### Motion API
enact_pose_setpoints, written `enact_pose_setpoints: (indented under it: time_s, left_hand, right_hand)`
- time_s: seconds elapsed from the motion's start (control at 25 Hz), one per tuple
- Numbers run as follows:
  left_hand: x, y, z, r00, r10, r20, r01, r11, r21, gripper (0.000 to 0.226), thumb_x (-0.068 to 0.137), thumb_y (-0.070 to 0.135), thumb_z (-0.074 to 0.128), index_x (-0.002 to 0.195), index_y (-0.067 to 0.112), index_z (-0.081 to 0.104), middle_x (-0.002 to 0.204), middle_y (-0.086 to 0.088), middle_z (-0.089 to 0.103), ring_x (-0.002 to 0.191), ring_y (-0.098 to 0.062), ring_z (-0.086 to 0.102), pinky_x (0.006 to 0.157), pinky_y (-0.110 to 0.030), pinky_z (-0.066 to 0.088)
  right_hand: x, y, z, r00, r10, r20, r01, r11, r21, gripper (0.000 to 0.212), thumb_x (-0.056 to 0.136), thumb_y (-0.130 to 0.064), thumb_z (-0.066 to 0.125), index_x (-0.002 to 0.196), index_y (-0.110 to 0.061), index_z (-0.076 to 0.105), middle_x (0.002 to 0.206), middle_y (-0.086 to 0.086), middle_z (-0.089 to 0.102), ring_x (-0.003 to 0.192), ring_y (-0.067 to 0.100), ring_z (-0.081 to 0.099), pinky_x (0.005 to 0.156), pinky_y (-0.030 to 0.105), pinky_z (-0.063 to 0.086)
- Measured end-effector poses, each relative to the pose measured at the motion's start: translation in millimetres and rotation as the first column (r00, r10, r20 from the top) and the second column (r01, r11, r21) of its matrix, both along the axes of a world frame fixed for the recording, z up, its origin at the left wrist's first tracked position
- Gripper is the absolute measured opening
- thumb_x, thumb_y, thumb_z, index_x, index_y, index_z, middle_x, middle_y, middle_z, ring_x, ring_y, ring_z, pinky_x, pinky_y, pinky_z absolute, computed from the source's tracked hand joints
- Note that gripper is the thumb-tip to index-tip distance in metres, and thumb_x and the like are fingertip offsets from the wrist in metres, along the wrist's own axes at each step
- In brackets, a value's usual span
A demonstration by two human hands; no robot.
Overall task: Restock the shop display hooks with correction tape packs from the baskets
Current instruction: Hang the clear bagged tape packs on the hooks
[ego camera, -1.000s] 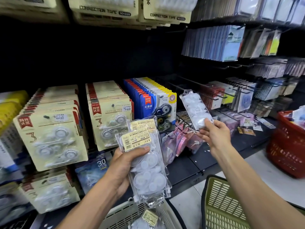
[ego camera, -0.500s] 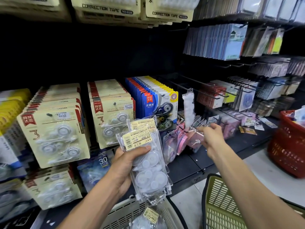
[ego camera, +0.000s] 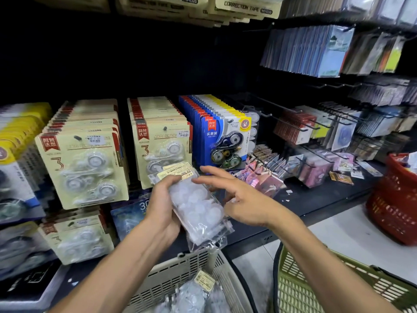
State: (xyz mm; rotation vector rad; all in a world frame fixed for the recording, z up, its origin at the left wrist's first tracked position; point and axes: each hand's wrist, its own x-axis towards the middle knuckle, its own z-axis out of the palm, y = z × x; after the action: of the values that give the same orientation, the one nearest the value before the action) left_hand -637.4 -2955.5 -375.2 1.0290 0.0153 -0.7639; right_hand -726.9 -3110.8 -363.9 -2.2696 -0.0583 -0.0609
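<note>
My left hand (ego camera: 161, 207) grips a small bunch of clear correction tape packs (ego camera: 198, 211) with yellow labels, held in front of the shelf. My right hand (ego camera: 239, 196) is beside them with fingers spread and straight, its fingertips at the top pack; it holds nothing. One clear pack (ego camera: 254, 127) hangs on a display hook just right of the blue carded packs (ego camera: 222, 141). More clear packs (ego camera: 198, 294) lie in the beige basket (ego camera: 173, 274) below my hands.
Beige three-packs (ego camera: 83, 163) fill the hooks to the left. Bare black hooks (ego camera: 291, 123) stick out to the right above pink packets (ego camera: 266, 175). A green basket (ego camera: 316, 288) stands at lower right, a red basket (ego camera: 394, 206) on the floor at far right.
My right hand hung its clear pack on the hook beside the blue packs, let go, and came back left to the packs in my left hand. My left hand tilted its bunch.
</note>
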Motion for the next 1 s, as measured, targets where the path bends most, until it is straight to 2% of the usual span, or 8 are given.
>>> enact_pose_setpoints:
  time_s: [0.08, 0.28, 0.44, 0.52, 0.68, 0.8, 0.88, 1.0]
  left_hand:
    - [2, 3, 2, 1.000, -0.030, -0.007, 0.031, 0.998, 0.047, 0.031, 0.098, 0.031, 0.052, 0.095, 0.006, 0.070, 0.080, -0.018, 0.075, 0.063, -0.031, 0.071, 0.070, -0.039, 0.057]
    - [1, 9, 5, 0.983, -0.166, -0.075, 0.175, 0.976, 0.126, 0.062, 0.097, 0.056, 0.051, 0.086, 0.002, 0.078, 0.088, -0.025, 0.076, 0.063, -0.034, 0.075, 0.050, -0.039, 0.061]
    - [-3, 6, 9, 0.966, -0.246, -0.078, 0.255, 0.957, 0.136, 0.079, 0.092, 0.069, 0.047, 0.078, -0.002, 0.079, 0.083, -0.026, 0.075, 0.059, -0.034, 0.073, 0.046, -0.040, 0.060]
    - [-8, 4, 12, 0.960, -0.269, -0.080, 0.279, 0.948, 0.155, 0.080, 0.092, 0.070, 0.045, 0.084, -0.004, 0.075, 0.077, -0.026, 0.074, 0.053, -0.034, 0.071, 0.042, -0.040, 0.057]
    - [-7, 0, 1, 0.962, -0.272, -0.034, 0.272, 0.931, 0.243, 0.084, 0.090, 0.078, 0.037, 0.101, 0.002, 0.072, 0.081, -0.020, 0.076, 0.059, -0.029, 0.074, 0.044, -0.032, 0.057]
    - [-3, 1, -6, 0.963, -0.269, 0.005, 0.254, 0.916, 0.311, 0.081, 0.087, 0.079, 0.041, 0.108, 0.008, 0.075, 0.085, -0.017, 0.077, 0.065, -0.028, 0.074, 0.050, -0.030, 0.057]
    - [-1, 1, -5, 0.971, -0.235, 0.044, 0.209, 0.925, 0.318, 0.071, 0.091, 0.074, 0.039, 0.091, 0.015, 0.080, 0.078, -0.011, 0.077, 0.061, -0.024, 0.074, 0.052, -0.029, 0.057]
    - [-1, -3, -1, 0.986, -0.145, 0.080, 0.117, 0.953, 0.281, 0.063, 0.100, 0.064, 0.033, 0.100, 0.015, 0.072, 0.066, -0.006, 0.075, 0.052, -0.016, 0.070, 0.050, -0.023, 0.054]
  right_hand:
    - [1, 1, 1, 0.997, 0.070, -0.037, -0.072, 0.996, -0.046, 0.088, 0.078, 0.019, 0.046, 0.143, -0.040, 0.051, 0.164, -0.019, 0.017, 0.149, -0.007, 0.012, 0.113, 0.011, 0.025]
    - [2, -4, -5, 0.994, 0.103, -0.037, -0.109, 0.976, -0.190, 0.069, 0.085, -0.002, 0.073, 0.136, -0.045, 0.056, 0.163, -0.026, 0.014, 0.151, -0.003, 0.008, 0.123, 0.027, 0.011]
    - [-4, -2, 9, 0.998, 0.063, 0.009, -0.063, 0.998, 0.010, 0.045, 0.074, -0.003, 0.085, 0.106, -0.031, 0.070, 0.143, -0.013, 0.054, 0.136, -0.005, 0.043, 0.116, 0.023, 0.030]
    - [-9, -5, 17, 0.999, 0.046, 0.000, -0.046, 0.998, 0.049, 0.043, 0.073, 0.001, 0.084, 0.101, -0.029, 0.070, 0.134, -0.012, 0.062, 0.126, -0.005, 0.053, 0.109, 0.018, 0.037]
    - [-14, -13, 23, 0.998, 0.068, -0.015, -0.068, 0.997, -0.037, 0.047, 0.079, 0.010, 0.072, 0.117, -0.018, 0.072, 0.126, -0.005, 0.066, 0.117, 0.000, 0.059, 0.100, 0.015, 0.042]
    - [-12, -16, 13, 0.996, 0.089, -0.028, -0.093, 0.967, -0.235, 0.048, 0.087, -0.009, 0.074, 0.129, -0.030, 0.066, 0.142, -0.011, 0.050, 0.131, 0.002, 0.045, 0.111, 0.023, 0.033]
    - [-11, -17, 7, 0.997, 0.068, -0.018, -0.071, 0.974, -0.215, 0.043, 0.092, -0.019, 0.071, 0.132, -0.034, 0.064, 0.150, -0.014, 0.044, 0.140, -0.001, 0.036, 0.117, 0.026, 0.027]
    - [-10, -15, 0, 0.989, -0.002, 0.148, 0.036, 0.974, -0.226, 0.035, 0.098, -0.025, 0.063, 0.132, -0.028, 0.064, 0.137, -0.016, 0.053, 0.128, -0.003, 0.048, 0.110, 0.023, 0.036]
